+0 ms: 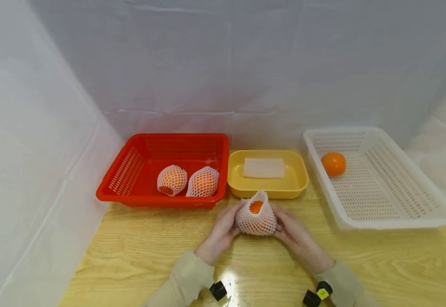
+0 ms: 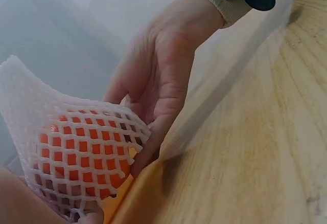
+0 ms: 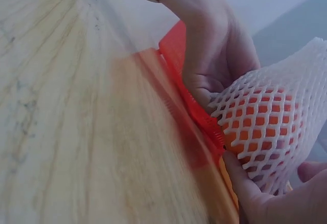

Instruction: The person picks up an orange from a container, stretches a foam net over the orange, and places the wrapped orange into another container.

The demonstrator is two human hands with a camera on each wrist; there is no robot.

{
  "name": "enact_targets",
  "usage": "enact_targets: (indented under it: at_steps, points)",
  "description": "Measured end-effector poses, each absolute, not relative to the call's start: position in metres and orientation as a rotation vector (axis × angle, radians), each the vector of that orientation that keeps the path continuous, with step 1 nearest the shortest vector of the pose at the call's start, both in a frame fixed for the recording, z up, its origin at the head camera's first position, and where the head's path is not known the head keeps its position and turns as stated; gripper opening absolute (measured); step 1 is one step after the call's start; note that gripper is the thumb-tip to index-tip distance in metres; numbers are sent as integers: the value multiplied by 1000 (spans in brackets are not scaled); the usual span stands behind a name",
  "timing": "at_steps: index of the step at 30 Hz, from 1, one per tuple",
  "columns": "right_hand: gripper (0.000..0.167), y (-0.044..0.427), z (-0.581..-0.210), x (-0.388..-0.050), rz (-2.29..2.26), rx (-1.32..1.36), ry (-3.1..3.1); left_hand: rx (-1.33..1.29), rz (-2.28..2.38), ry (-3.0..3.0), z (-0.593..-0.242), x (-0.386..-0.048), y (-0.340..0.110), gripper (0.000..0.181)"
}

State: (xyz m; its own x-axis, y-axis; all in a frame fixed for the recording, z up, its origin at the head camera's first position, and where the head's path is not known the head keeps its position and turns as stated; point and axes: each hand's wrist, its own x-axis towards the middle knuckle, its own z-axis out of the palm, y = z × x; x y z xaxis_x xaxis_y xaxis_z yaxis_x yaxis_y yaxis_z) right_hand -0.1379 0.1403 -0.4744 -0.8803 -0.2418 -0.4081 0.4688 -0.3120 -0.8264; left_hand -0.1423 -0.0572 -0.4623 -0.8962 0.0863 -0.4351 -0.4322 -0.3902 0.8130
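And here I am at the near side of the scene, both sets of fingers busy! My left hand (image 1: 221,229) grasps the net (image 1: 259,226) from the left, and my right hand (image 1: 293,232) grasps it from the right, fingers curled in at its sides. Inside sits the fruit (image 1: 256,207), orange skin glowing through every mesh and peeping bare through the gap at the top, where the net rises to a peak. We're right between my two hands, just on the near side of the yellow tray (image 1: 267,194); whether the bundle touches the table (image 1: 150,238), I can't tell.

Over in that tray, a flat net (image 1: 264,168) lies stretched from left to right. Look left: the red basket (image 1: 161,202) stands just beside the tray, and in its near right part two netted fruits (image 1: 172,180) sit side by side, the right one close to the basket's right wall, the left one showing some bare skin at its near end. Swing right: the white basket (image 1: 399,222) carries one bare fruit (image 1: 333,164), tucked up near its left wall! Pale sleeves (image 1: 192,273) cover my forearms, and white cloth (image 1: 223,64) hangs across the far side.
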Motion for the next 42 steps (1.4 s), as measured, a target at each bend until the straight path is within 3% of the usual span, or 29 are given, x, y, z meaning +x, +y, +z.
enact_targets:
  at_steps: [6,11,35,38,42]
  points:
    - [78,141,-466,-142,-2155,178,1508,-428,2312,1659,-451,-147,-56,26]
    - [70,146,-463,-140,-2124,64,1474,-332,2310,1775,-443,-149,-54,20]
    - [69,143,-432,-137,-2129,-158,1528,-157,2324,1792,-440,-150,-50,44]
    - [62,140,-431,-138,-2157,-161,1549,-145,2284,1785,-438,-151,-52,47]
    - [38,137,-430,-138,-2212,-133,1612,-127,2281,1721,-438,-152,-54,45]
